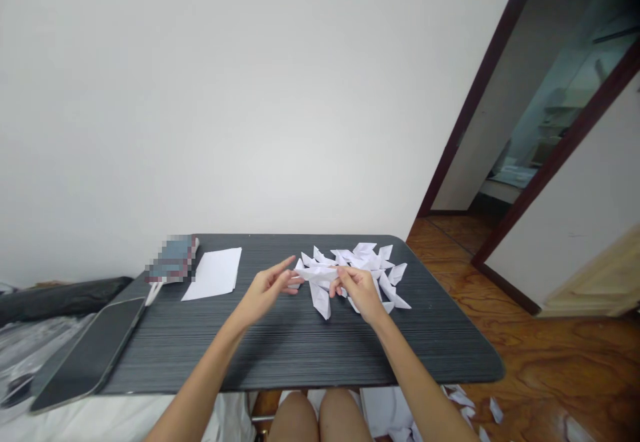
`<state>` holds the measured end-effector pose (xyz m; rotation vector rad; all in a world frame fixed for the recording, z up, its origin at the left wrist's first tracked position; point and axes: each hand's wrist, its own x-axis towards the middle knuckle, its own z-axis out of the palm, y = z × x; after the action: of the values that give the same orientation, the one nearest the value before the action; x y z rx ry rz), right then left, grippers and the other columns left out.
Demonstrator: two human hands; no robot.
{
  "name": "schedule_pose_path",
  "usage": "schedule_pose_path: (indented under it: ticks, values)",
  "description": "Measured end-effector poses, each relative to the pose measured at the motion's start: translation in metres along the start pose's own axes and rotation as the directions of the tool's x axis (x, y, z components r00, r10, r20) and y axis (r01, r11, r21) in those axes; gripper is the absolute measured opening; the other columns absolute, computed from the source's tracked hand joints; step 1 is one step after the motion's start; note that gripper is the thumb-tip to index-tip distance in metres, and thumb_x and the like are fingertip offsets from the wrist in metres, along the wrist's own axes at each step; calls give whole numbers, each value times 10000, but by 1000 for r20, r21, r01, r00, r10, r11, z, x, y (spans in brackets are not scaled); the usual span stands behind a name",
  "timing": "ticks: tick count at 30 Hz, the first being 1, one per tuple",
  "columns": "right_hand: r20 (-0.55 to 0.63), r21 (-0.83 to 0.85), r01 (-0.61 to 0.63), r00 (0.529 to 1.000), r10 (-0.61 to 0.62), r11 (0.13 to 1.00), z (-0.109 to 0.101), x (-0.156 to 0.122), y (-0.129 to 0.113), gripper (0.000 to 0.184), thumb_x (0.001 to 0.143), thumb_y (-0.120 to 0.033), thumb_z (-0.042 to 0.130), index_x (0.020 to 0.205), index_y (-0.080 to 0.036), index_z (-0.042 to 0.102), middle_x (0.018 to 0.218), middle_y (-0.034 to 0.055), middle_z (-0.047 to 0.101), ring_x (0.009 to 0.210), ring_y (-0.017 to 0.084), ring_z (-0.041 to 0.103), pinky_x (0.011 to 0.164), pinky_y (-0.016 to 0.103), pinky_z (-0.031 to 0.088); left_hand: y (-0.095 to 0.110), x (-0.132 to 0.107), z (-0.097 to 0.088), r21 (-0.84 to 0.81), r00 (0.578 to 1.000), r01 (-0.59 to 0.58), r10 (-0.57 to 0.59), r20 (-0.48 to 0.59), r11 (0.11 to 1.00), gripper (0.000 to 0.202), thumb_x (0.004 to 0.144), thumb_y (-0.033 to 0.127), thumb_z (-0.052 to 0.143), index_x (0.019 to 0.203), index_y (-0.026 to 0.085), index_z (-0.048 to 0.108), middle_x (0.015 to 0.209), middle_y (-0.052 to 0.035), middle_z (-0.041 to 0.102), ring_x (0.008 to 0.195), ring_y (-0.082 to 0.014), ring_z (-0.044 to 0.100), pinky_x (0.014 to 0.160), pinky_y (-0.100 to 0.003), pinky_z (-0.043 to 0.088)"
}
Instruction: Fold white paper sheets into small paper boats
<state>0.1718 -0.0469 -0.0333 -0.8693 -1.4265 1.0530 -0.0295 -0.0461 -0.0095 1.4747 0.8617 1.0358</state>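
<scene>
Both hands hold one folded white paper piece [316, 274] just above the dark striped table [280, 349]. My left hand [267, 290] pinches its left end, index finger stretched out. My right hand [359, 290] pinches its right end with fingers curled. Right behind the hands lies a pile of folded white paper boats [367, 263], several of them, on the far right part of the table.
A flat white sheet of paper [214, 273] lies at the back left, beside a blurred small object [173, 259]. A dark tablet-like slab [90, 355] overhangs the table's left edge. Paper scraps [467, 407] litter the wooden floor. An open doorway [545, 129] stands at right.
</scene>
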Motion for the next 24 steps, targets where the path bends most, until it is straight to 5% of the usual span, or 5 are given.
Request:
schedule_pose_path:
  ticks: [5, 11, 15, 18, 24]
  values:
    - [81, -123, 83, 994, -73, 989, 12, -21, -9, 357, 814, -400, 416, 930, -133, 621, 580, 22, 591, 519, 119, 472, 548, 259, 402, -1, -23, 10, 228, 993, -96, 108, -39, 969, 424, 797, 369, 449, 1146, 134, 502, 986, -79, 642, 871, -222, 615, 810, -396, 481]
    - [129, -217, 60, 991, -32, 974, 27, -39, -8, 382, 833, -378, 375, 1012, -118, 592, 583, 29, 588, 520, 120, 464, 555, 262, 412, -3, -52, 0, 359, 992, -109, 126, -26, 927, 422, 820, 356, 393, 1168, 134, 482, 1012, -68, 632, 899, -208, 604, 827, -378, 470]
    - [39, -382, 27, 999, -13, 924, 36, -42, -6, 363, 812, -344, 400, 1029, -115, 579, 657, 49, 601, 510, 123, 484, 550, 275, 426, -11, -66, -41, 600, 971, -76, 197, -138, 796, 424, 807, 379, 389, 1140, 149, 514, 1086, -71, 592, 1017, -213, 540, 895, -369, 414]
    - [-54, -619, 112, 981, -185, 777, 44, -43, -9, 306, 786, -266, 428, 1021, -142, 580, 965, 113, 566, 694, 166, 540, 678, 326, 440, -22, -69, -87, 782, 932, 29, 267, -246, 622, 448, 767, 414, 435, 1106, 143, 543, 1126, -84, 565, 1068, -228, 500, 943, -368, 360]
    - [329, -756, 418, 908, -260, 503, 82, -52, -13, 316, 796, -164, 407, 1082, -203, 536, 1131, 91, 501, 1040, 207, 452, 872, 381, 348, -49, -56, -151, 890, 979, 4, 180, -97, 456, 604, 686, 465, 527, 1186, 131, 465, 1311, -115, 363, 1203, -233, 343, 1006, -359, 254]
